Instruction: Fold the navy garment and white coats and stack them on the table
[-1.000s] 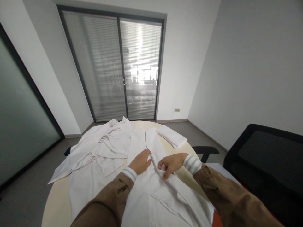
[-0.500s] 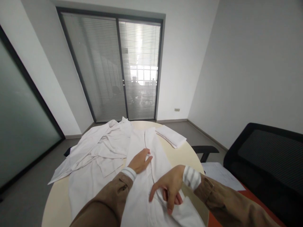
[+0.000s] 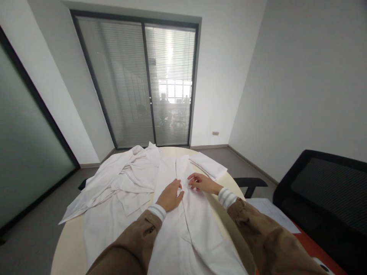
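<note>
White shirt [image 3: 168, 238] lies lengthwise on the round counter [image 3: 63, 248], both hands near its front opening. Left hand [image 3: 169, 197] rests on the cloth, thumb and forefinger parted around the front edge; cannot tell if they pinch it. Right hand [image 3: 205, 183] just beside, over the shirt's right half: fingers loosely bent, partly spread, contact unclear. Folded white cloth [image 3: 210, 165] beyond; rumpled white clothes [image 3: 126, 173] to the left.
</note>
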Tool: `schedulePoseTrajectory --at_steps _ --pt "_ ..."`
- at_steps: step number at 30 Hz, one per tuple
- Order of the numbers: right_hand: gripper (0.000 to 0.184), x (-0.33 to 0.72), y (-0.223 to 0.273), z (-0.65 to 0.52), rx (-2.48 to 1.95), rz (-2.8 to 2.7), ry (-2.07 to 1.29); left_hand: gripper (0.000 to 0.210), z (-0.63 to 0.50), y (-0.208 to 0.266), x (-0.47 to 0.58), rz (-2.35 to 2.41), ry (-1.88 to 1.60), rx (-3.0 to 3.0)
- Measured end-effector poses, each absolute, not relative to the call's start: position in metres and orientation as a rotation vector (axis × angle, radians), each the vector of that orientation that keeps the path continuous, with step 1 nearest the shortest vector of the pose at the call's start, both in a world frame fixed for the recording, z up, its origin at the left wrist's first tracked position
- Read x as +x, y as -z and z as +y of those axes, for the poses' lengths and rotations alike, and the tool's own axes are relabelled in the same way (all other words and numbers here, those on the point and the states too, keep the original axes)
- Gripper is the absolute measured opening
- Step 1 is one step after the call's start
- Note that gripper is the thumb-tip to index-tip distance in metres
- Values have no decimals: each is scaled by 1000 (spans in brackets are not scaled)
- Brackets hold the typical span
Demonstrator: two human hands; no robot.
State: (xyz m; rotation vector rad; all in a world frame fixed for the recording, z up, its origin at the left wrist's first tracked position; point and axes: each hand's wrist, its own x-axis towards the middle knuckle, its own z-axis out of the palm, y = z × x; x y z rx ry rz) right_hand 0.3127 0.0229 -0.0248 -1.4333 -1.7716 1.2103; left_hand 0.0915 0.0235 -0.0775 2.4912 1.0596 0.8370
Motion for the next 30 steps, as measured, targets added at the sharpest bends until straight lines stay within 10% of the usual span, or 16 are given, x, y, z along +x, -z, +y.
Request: schedulePoseTrajectory --at_steps 30 --pt "28 319 21 225 -2131 -2008 -61 52 30 69 91 1095 -609 2528"
